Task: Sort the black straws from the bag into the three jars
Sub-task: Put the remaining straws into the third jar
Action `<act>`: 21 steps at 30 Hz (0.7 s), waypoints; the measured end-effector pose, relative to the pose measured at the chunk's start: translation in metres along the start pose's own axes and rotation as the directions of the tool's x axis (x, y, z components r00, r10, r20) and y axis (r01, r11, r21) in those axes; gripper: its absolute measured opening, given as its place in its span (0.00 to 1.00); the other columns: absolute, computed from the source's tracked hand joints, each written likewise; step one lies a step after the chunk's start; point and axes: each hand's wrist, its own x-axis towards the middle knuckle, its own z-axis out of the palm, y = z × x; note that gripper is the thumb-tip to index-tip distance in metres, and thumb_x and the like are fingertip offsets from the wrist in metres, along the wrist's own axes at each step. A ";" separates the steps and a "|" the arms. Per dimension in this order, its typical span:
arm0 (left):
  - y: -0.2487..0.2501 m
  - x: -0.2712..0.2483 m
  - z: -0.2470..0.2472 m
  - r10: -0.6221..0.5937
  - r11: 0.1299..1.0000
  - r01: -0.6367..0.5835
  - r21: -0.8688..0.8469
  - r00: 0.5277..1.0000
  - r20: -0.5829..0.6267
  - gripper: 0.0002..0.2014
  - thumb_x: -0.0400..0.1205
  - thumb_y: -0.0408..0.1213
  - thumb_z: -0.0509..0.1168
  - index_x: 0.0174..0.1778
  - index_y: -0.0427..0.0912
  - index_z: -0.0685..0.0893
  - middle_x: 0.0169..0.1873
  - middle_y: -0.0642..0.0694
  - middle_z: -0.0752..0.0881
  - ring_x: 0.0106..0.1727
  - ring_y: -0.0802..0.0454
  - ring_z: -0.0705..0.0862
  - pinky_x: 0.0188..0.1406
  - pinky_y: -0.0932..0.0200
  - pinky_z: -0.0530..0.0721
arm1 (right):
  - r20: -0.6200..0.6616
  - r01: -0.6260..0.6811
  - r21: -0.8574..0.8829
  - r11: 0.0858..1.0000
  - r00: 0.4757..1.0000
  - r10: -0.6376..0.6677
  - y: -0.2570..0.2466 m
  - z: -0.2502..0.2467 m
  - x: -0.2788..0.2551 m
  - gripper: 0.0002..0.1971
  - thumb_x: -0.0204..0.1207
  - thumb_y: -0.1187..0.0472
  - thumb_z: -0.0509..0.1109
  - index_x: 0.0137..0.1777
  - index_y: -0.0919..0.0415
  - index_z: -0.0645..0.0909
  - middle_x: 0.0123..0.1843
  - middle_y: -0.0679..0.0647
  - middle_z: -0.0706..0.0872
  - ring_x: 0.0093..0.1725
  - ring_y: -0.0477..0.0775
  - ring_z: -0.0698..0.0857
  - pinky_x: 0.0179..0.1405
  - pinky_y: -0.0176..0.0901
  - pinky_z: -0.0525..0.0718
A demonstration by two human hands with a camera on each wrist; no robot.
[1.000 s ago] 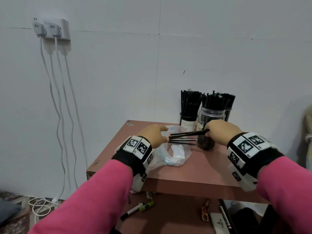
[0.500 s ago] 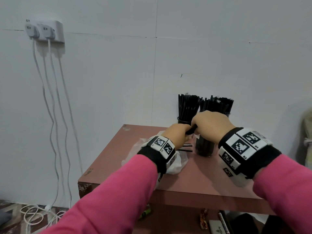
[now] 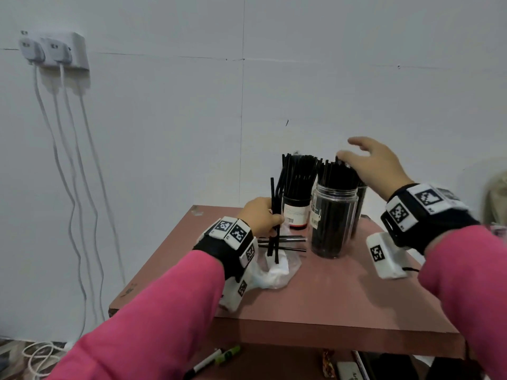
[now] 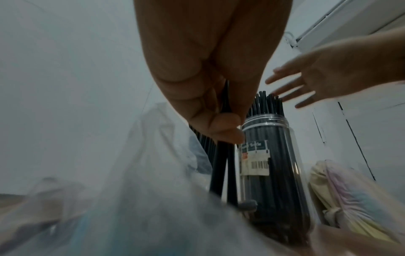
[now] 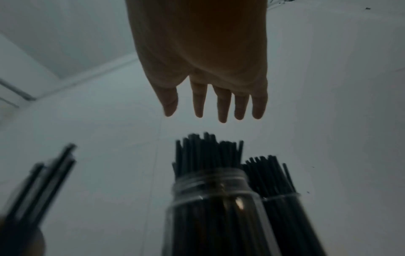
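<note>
Above the crumpled plastic bag (image 3: 277, 270) at the near-left of the worktop (image 3: 343, 292), a few black straws (image 3: 274, 212) are standing almost upright in the left hand (image 3: 262, 216), whose grip is curling tight around their middle, the lower ends reaching down toward the bag. A few more straws (image 3: 282, 242) are lying flat on the bag, pointing toward the jars. Just beyond, the clear front jar (image 3: 333, 220) is standing packed with straws, the labelled jar (image 3: 296, 212) is sitting just to its left and equally full, and the third jar (image 3: 360, 204) is showing only as a sliver behind the front one. The right hand (image 3: 370, 163) is hovering over the straw tops of the front jar with its grip wide, fingers (image 5: 222, 104) spread and holding nothing. By the look of it, the step in hand is carrying a small batch from bag to jar, with the sorting nearly finished. The next move is calling for tipping the held straws fully upright and threading their ends into whichever jar has room, which looks tight; the free hand could part or steady the standing straws so none are pushed out.
</note>
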 end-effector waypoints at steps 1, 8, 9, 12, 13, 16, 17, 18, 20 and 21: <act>0.002 0.003 -0.002 -0.002 1.000 0.002 -0.026 1.000 -0.004 0.06 0.81 0.31 0.66 0.40 0.45 0.79 0.35 0.45 0.86 0.30 0.52 0.86 0.33 0.60 0.86 | 0.048 -0.031 -0.024 0.999 0.998 0.032 0.006 0.005 0.003 0.29 0.76 0.44 0.71 0.76 0.51 0.74 0.76 0.52 0.75 0.75 0.54 0.73 0.75 0.51 0.70; 0.069 0.024 -0.040 0.117 0.889 -0.210 -0.408 0.963 -0.242 0.06 0.80 0.26 0.67 0.40 0.40 0.82 0.34 0.43 0.86 0.25 0.57 0.84 0.23 0.67 0.81 | 0.152 -0.093 0.172 0.981 0.986 0.067 0.025 0.027 0.013 0.21 0.81 0.49 0.68 0.71 0.57 0.80 0.70 0.45 0.78 0.67 0.44 0.75 0.67 0.36 0.67; 0.079 0.028 -0.042 0.140 0.878 -0.242 -0.412 0.954 -0.264 0.05 0.80 0.27 0.68 0.40 0.41 0.83 0.36 0.42 0.87 0.26 0.56 0.84 0.22 0.67 0.80 | 0.149 -0.088 0.186 0.979 0.987 0.061 0.026 0.029 0.013 0.20 0.82 0.50 0.67 0.70 0.57 0.81 0.66 0.42 0.78 0.65 0.41 0.74 0.66 0.34 0.66; 0.102 0.043 -0.040 0.184 0.868 -0.300 -0.396 0.935 -0.303 0.06 0.78 0.26 0.69 0.39 0.42 0.84 0.37 0.41 0.88 0.28 0.53 0.84 0.24 0.65 0.78 | 0.123 -0.087 0.213 0.973 0.991 0.061 0.032 0.031 0.017 0.15 0.82 0.52 0.67 0.64 0.56 0.85 0.60 0.45 0.85 0.63 0.45 0.80 0.63 0.36 0.72; 0.107 0.048 -0.037 0.196 0.869 -0.308 -0.387 0.933 -0.303 0.07 0.78 0.26 0.68 0.38 0.42 0.84 0.37 0.41 0.88 0.28 0.52 0.83 0.24 0.63 0.79 | 0.120 -0.091 0.230 0.969 0.991 0.065 0.032 0.031 0.017 0.13 0.82 0.52 0.67 0.61 0.54 0.86 0.56 0.46 0.87 0.60 0.46 0.83 0.60 0.36 0.74; 0.114 0.062 -0.025 0.200 0.882 -0.305 -0.359 0.933 -0.300 0.07 0.77 0.24 0.67 0.36 0.40 0.83 0.33 0.40 0.86 0.26 0.50 0.82 0.27 0.60 0.81 | 0.135 -0.104 0.276 0.956 0.988 0.069 0.035 0.029 0.018 0.11 0.81 0.53 0.68 0.59 0.52 0.87 0.50 0.44 0.87 0.54 0.44 0.84 0.56 0.35 0.76; 0.114 0.066 -0.021 0.194 0.890 -0.297 -0.347 0.934 -0.301 0.07 0.77 0.24 0.67 0.36 0.39 0.83 0.32 0.40 0.85 0.26 0.50 0.82 0.29 0.58 0.83 | 0.136 -0.105 0.293 0.950 0.988 0.067 0.036 0.029 0.019 0.11 0.81 0.54 0.68 0.59 0.53 0.87 0.51 0.44 0.87 0.55 0.45 0.84 0.58 0.36 0.76; 0.113 0.069 -0.019 0.187 0.899 -0.286 -0.332 0.936 -0.299 0.07 0.77 0.24 0.66 0.36 0.39 0.82 0.32 0.40 0.85 0.26 0.49 0.82 0.31 0.56 0.85 | 0.139 -0.105 0.305 0.947 0.988 0.065 0.037 0.029 0.019 0.11 0.81 0.53 0.69 0.60 0.53 0.87 0.51 0.44 0.87 0.55 0.44 0.85 0.58 0.36 0.76; 0.112 0.075 -0.016 0.176 0.915 -0.264 -0.304 0.941 -0.288 0.07 0.77 0.24 0.66 0.35 0.39 0.82 0.31 0.41 0.85 0.28 0.48 0.83 0.37 0.53 0.87 | 0.146 -0.104 0.316 0.943 0.988 0.060 0.038 0.030 0.019 0.11 0.81 0.53 0.68 0.60 0.53 0.87 0.51 0.44 0.88 0.54 0.43 0.85 0.57 0.35 0.76; 0.111 0.078 -0.016 0.173 0.920 -0.257 -0.297 0.944 -0.280 0.08 0.77 0.25 0.66 0.34 0.39 0.82 0.31 0.41 0.85 0.27 0.49 0.83 0.39 0.52 0.88 | 0.148 -0.102 0.317 0.943 0.987 0.056 0.038 0.030 0.019 0.12 0.81 0.53 0.68 0.60 0.53 0.87 0.52 0.45 0.88 0.54 0.43 0.85 0.59 0.36 0.77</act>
